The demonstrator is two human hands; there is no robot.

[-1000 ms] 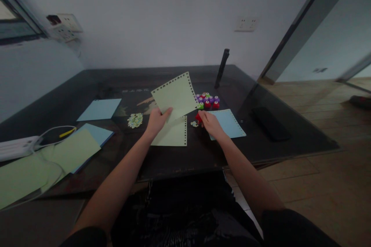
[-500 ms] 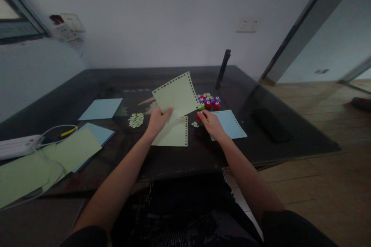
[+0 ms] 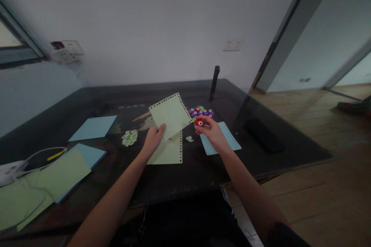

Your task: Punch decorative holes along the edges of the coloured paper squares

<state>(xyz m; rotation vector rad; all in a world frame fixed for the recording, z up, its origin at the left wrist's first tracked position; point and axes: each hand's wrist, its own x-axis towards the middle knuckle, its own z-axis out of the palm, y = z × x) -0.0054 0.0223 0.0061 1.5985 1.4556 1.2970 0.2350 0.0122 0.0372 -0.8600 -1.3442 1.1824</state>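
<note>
My left hand (image 3: pixel 153 137) holds up a pale green sheet (image 3: pixel 171 115) with punched holes along its edges, gripping its lower corner. My right hand (image 3: pixel 211 130) grips a small red paper punch (image 3: pixel 199 122) just off the table, close to the sheet's right edge. Below the raised sheet a second green sheet (image 3: pixel 168 152) with a punched right edge lies flat. A light blue punched sheet (image 3: pixel 222 142) lies under my right wrist. A cluster of purple, red and green punches (image 3: pixel 201 112) sits behind my right hand.
On the dark table (image 3: pixel 87 100): a pile of paper cutouts (image 3: pixel 129 137), a few cutouts (image 3: pixel 189 138), blue sheets (image 3: pixel 93 127), green and blue sheets at the left (image 3: pixel 62 172), a white cable (image 3: pixel 43 152), a black flat object (image 3: pixel 262 135) and a black upright post (image 3: pixel 214 79).
My right hand has lifted the red punch off the table and brought it up toward the green sheet's right edge. The camera has tilted, so everything sits lower in view.
</note>
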